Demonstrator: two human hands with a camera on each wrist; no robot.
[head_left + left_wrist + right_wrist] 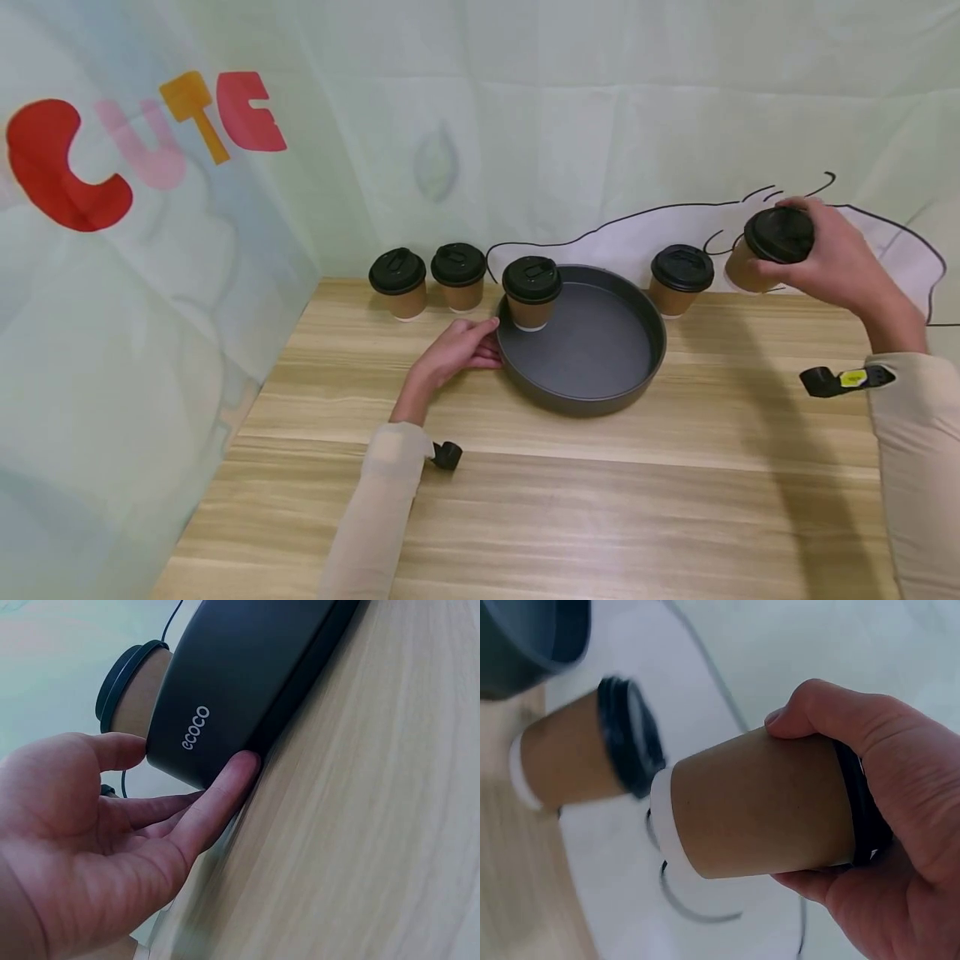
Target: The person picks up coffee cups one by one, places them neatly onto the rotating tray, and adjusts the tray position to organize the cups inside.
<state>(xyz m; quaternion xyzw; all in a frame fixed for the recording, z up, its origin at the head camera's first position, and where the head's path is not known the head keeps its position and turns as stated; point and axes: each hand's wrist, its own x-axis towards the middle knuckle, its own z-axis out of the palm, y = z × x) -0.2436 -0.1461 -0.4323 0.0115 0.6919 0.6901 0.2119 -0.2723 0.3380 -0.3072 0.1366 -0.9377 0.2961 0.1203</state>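
Observation:
My right hand [840, 258] grips a brown paper cup [761, 806] with a black lid, held up off the table at the right. Its thumb and fingers wrap the cup near the lid. With fingers and thumb at the left side of a round dark grey pan [592, 342], my left hand [461, 346] touches the wall; in the left wrist view, the thumb is at the rim and fingertips sit low by the "ecoco" print. One lidded cup [531, 310] stands inside the pan at its left. Another lidded cup [675, 296] stands just right of the pan.
Two more lidded cups, one at the far left [405, 302] and one beside it [462, 293], stand along the back edge of the wooden table [525, 517]. A pale printed curtain [555, 125] hangs close behind them and down the left side.

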